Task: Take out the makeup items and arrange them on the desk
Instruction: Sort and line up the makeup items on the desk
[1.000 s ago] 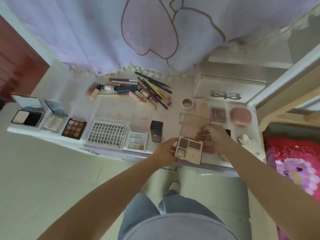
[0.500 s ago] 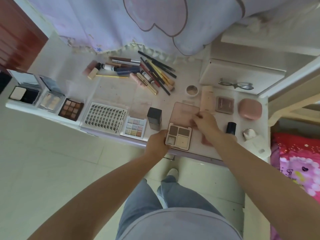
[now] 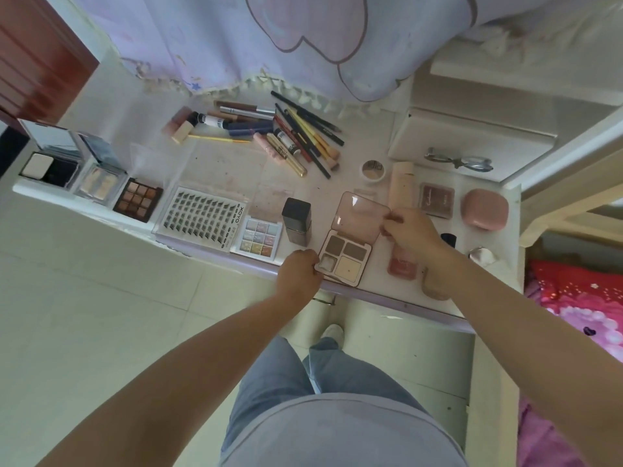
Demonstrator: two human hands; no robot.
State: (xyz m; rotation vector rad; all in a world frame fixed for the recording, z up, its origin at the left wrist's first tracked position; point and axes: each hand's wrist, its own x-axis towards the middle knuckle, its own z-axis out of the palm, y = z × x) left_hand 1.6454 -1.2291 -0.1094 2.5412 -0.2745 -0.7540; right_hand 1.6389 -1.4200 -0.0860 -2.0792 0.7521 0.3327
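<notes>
An open four-pan palette (image 3: pixel 345 257) lies at the front edge of the white desk (image 3: pixel 215 163), its clear pink lid (image 3: pixel 360 215) folded back flat. My left hand (image 3: pixel 300 273) grips the palette's near left corner. My right hand (image 3: pixel 409 232) pinches the lid's right edge. Left of it along the edge sit a dark square bottle (image 3: pixel 296 220), a pastel palette (image 3: pixel 258 235), a lash tray (image 3: pixel 204 217), a brown palette (image 3: pixel 138 199) and two open compacts (image 3: pixel 50 163). Pencils, tubes and brushes (image 3: pixel 286 136) lie in a pile at the back.
Right of my hand are a beige tube (image 3: pixel 401 183), a brown compact (image 3: pixel 436 198), a pink case (image 3: pixel 484 208), a small round pot (image 3: pixel 372 168) and a pink blush (image 3: pixel 401 264). A white box (image 3: pixel 472 139) carries an eyelash curler (image 3: pixel 458 161). A lilac curtain hangs behind; a bed stands right.
The palette has gone from held above the desk edge to lying flat on it, and its lid has swung fully open. My view has shifted closer.
</notes>
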